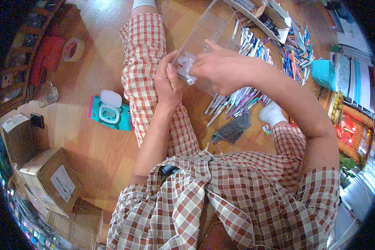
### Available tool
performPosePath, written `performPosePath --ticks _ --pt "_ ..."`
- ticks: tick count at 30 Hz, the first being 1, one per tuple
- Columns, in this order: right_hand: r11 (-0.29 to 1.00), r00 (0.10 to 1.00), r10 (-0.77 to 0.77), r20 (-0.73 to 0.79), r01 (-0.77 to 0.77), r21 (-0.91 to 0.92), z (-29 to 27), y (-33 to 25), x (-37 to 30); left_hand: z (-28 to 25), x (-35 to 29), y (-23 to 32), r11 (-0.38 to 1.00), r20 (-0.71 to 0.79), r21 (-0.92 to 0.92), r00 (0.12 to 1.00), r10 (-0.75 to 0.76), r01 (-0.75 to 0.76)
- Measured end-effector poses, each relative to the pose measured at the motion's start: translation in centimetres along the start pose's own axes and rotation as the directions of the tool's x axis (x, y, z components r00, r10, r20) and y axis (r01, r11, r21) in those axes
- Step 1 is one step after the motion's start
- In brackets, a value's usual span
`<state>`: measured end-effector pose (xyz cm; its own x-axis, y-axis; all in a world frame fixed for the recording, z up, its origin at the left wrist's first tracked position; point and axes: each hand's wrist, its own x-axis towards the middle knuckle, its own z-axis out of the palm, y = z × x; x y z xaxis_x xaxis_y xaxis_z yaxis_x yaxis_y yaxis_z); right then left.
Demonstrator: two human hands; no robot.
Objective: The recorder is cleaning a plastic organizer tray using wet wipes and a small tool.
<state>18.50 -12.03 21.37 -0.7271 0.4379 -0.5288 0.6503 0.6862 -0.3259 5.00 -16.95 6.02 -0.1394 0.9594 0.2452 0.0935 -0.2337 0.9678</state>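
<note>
Your left hand point(168, 83) grips the near side of a clear plastic compartment box point(205, 28), its fingers bent at the edge and the thumb standing up. The box slants away from you over the wood floor point(108, 160), between your legs and just beside the spread of pens point(254, 46); whether its far end touches anything, you cannot tell from this view.

Your right hand point(223, 68) reaches across the box. Its index finger points outward and the others curl near a crumpled white wipe point(186, 64) at the near corner. Blur hides whether those fingers are closed on the wipe, so that stays unsettled.

The step in hand looks like rubbing the plastic with the wipe. To do it well, brace the box firmly with the left hand, close to where you press, since thin clear walls may flex or crack. Fold the wipe into a firm pad so that a fingertip can push it into corners and along dividers. Work with short strokes, and tilt the box toward the light to catch smears. Mind your right elbow and the far end: either could sweep the pens. The wet-wipe pack point(97, 116) lies left of your leg, its lid point(111, 98) up, within easy reach.
</note>
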Motion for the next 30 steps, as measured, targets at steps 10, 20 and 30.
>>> performPosePath --ticks 10,20,30 --pt "0.814 0.96 -0.009 0.281 0.17 -0.555 4.0 0.9 4.0 0.4 -0.1 0.6 1.0 0.017 -0.012 1.0 0.025 -0.025" --pt "0.807 0.996 -0.021 -0.081 -0.031 -0.589 6.5 1.2 3.8 0.7 0.5 0.6 0.998 0.017 -0.061 0.999 0.035 -0.034" --pt "0.947 0.999 0.029 -0.041 -0.014 0.32 0.9 1.8 0.2 0.8 0.3 1.5 0.997 0.006 0.045 0.998 0.056 -0.056"
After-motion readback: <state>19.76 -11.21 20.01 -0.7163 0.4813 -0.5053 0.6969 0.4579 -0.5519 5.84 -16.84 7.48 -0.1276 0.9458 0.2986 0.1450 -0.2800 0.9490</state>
